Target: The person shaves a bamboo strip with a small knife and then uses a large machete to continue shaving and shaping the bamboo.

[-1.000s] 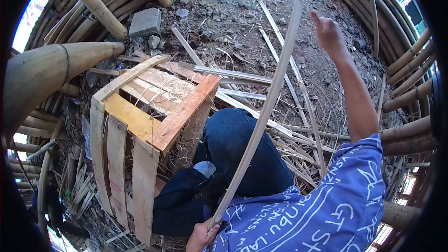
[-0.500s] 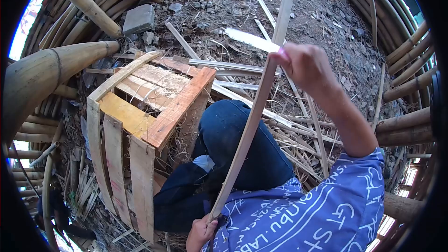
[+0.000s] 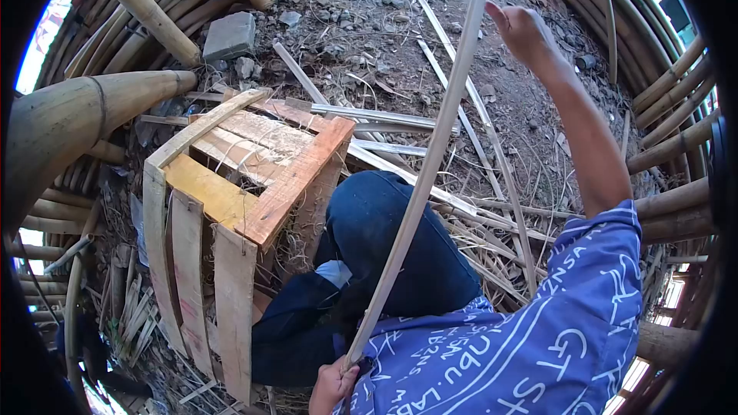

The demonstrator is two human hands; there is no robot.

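Note:
A long, flat strip of split bamboo (image 3: pixel 419 196) slants from the lower middle up to the top, crossing in front of a knee in dark trousers. Its lower end is held in my left hand (image 3: pixel 332 386), closed around it beside the blue shirt. Near the strip's upper tip is my right hand (image 3: pixel 529 37), raised, with fingers curled and the thumb pointing at the strip. No blade shows at the right hand now; what it holds is hidden.
A slatted wooden crate (image 3: pixel 288 180) stands left of the knee. Thin strips (image 3: pixel 492 138) and shavings (image 3: pixel 492 261) litter the ground. A grey block (image 3: pixel 229 35) lies behind the crate. Thick bamboo poles (image 3: pixel 77 119) frame the left, and more poles (image 3: pixel 669 207) the right.
My right hand has moved up and slightly right, to the strip's upper end. The white blade with a pink handle seen in it before no longer shows. My left hand stays low on the strip.

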